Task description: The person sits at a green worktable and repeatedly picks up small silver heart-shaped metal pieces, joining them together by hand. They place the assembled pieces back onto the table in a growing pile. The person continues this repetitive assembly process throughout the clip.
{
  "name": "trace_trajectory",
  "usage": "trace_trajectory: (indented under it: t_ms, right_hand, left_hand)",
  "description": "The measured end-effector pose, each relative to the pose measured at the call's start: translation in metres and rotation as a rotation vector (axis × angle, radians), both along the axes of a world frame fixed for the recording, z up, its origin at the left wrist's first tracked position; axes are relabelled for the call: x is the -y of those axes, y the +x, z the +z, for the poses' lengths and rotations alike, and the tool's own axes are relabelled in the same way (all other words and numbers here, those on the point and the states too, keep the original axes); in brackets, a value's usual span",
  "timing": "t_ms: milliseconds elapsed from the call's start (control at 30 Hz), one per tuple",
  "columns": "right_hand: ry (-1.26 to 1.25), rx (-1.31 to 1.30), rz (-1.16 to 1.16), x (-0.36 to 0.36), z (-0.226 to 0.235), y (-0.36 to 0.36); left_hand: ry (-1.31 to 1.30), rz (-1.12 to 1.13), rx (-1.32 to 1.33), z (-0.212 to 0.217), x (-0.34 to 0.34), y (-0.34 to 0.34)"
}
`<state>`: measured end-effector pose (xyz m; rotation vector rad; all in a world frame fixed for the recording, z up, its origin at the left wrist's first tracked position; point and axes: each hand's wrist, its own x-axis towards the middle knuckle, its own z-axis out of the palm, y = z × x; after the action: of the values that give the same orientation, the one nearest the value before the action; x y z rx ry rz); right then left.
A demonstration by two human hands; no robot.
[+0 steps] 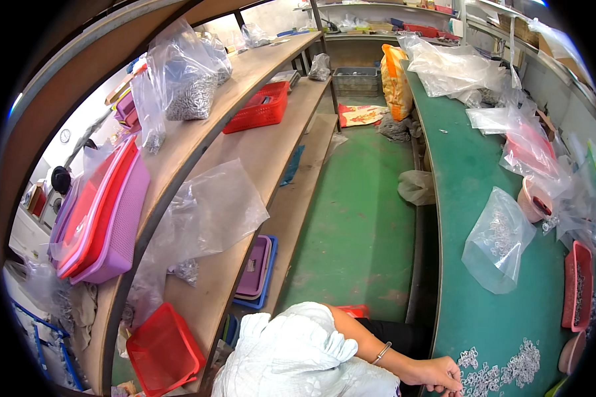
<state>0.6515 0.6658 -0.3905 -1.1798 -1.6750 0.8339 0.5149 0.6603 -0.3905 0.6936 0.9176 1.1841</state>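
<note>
My left hand [442, 375] reaches over the green tabletop [503, 314] at the lower right, a bangle on its wrist. Its fingers are pinched together at the edge of a loose spread of small silvery link-shaped pieces [522, 365]. Whatever is between the fingertips is too small to make out. My right hand cannot be seen. Farther up the table lies a clear plastic bag [500, 241] with similar small pieces in it.
Beside the bag stand a pink bowl [531, 202] and a long red tray [578, 284] of small parts. Wooden shelves [271, 165] on the left hold red baskets [261, 109], purple baskets [116, 218] and a bag of metal parts [192, 96]. Green floor [354, 218] runs between.
</note>
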Motion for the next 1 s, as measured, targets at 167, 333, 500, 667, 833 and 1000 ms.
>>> trace_trajectory:
  t_ms: [167,333,500,667,833,1000]
  right_hand:
    - [0.093,0.147,-0.026,0.008,0.001,0.014]
    - [0.125,0.147,-0.044,0.014,0.003,0.025]
    - [-0.167,-0.022,-0.024,0.019,0.013,0.036]
    - [-0.363,-0.178,-0.073,0.018,0.009,0.048]
    - [-0.479,-0.192,0.084,0.001,-0.013,0.060]
    - [-0.100,-0.166,-0.071,-0.011,-0.013,0.045]
  left_hand:
    - [0.013,-0.068,-0.020,-0.005,0.002,0.011]
    - [0.133,-0.096,0.035,-0.009,0.004,0.019]
    - [0.149,-0.201,0.002,-0.001,0.000,0.024]
    - [0.079,-0.206,0.064,0.005,-0.002,0.024]
    - [0.000,-0.252,0.201,0.008,-0.010,0.018]
    - [-0.151,-0.220,0.110,0.013,-0.019,0.014]
